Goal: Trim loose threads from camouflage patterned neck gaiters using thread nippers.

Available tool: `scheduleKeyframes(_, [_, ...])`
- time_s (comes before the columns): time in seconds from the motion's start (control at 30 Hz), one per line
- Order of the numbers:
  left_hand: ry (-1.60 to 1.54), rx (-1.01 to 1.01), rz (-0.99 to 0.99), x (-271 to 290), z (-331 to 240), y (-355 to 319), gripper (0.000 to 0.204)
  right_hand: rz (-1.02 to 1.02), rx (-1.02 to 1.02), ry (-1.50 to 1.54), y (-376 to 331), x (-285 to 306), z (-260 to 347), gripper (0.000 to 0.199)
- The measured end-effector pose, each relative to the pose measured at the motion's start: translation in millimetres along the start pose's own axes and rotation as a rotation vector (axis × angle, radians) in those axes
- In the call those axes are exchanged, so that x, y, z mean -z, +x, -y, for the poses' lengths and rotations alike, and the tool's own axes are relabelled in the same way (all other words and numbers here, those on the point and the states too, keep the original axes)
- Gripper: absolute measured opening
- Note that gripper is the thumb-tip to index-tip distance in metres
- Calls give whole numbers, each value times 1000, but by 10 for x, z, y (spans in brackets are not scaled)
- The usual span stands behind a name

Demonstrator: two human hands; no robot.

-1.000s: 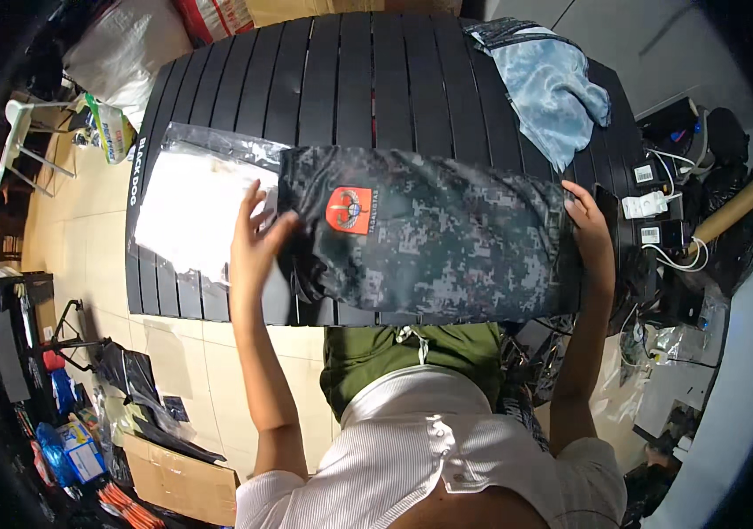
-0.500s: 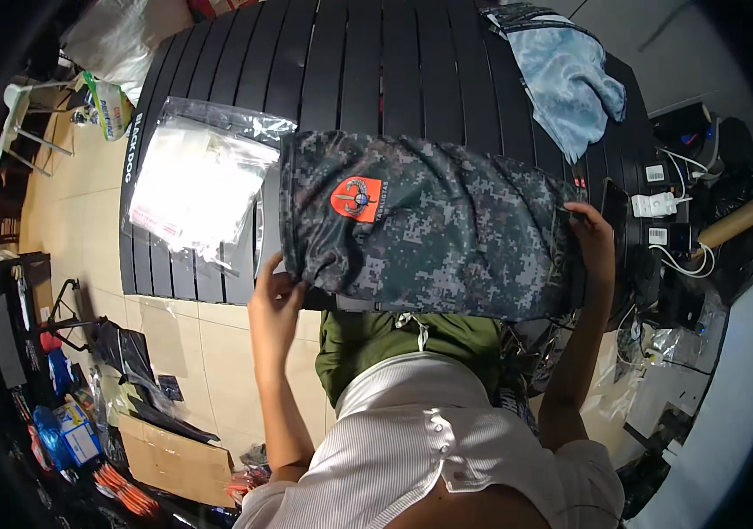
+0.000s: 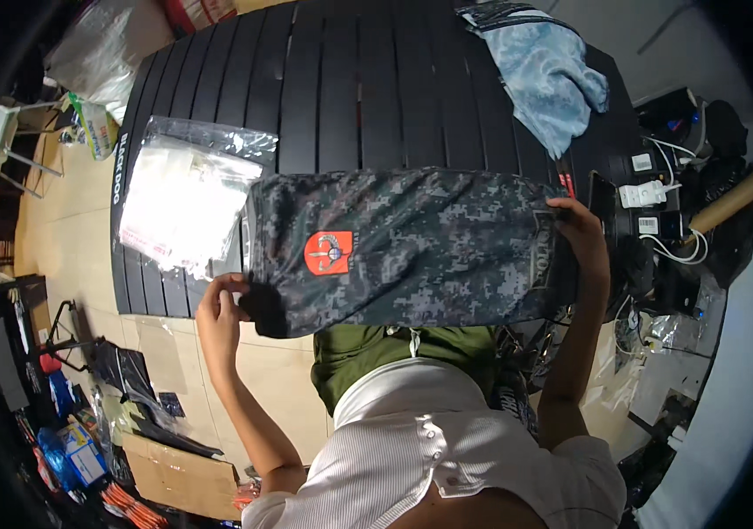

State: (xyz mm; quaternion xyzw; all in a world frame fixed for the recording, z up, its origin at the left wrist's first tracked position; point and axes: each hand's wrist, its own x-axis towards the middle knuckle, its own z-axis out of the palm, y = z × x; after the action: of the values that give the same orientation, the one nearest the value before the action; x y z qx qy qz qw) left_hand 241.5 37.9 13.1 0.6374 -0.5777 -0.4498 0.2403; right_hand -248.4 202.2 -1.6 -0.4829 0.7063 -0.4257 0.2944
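Note:
A folded dark camouflage garment (image 3: 411,247) with a red square patch lies across the near edge of the black slatted table (image 3: 350,97). My left hand (image 3: 222,304) pinches its lower left corner, which hangs off the table edge. My right hand (image 3: 577,229) grips its right edge. The cloth is stretched flat between both hands.
A clear plastic bag with white contents (image 3: 187,203) lies on the table left of the garment. A light blue cloth (image 3: 544,75) sits at the far right corner. Chargers and cables (image 3: 649,198) crowd the right side. Boxes and clutter (image 3: 112,441) cover the floor at left.
My left hand dropped from the garment's upper left edge to its lower left corner. The garment shifted slightly toward me; my right hand kept its grip.

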Motion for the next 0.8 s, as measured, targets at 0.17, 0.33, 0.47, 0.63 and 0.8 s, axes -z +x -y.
scheduleKeyframes(0.17, [125, -73, -105, -331, -307, 347, 38, -28, -107, 279, 120, -101, 68, 36])
scheduleKeyframes(0.33, [326, 55, -24, -547, -581, 703, 45, -213, -152, 270, 151, -141, 102, 44])
scheduleKeyframes(0.47, [298, -255, -54, -574, -606, 902, 34, -257, -86, 266, 99, -171, 151, 53])
scheduleKeyframes(0.63, [-351, -62, 145, -549, -532, 838, 17, -290, 11, 278, -31, -219, 308, 59])
scheduleKeyframes(0.8, [-819, 73, 198, -451, -259, 584, 34, -294, 28, 245, -70, -228, 340, 61])
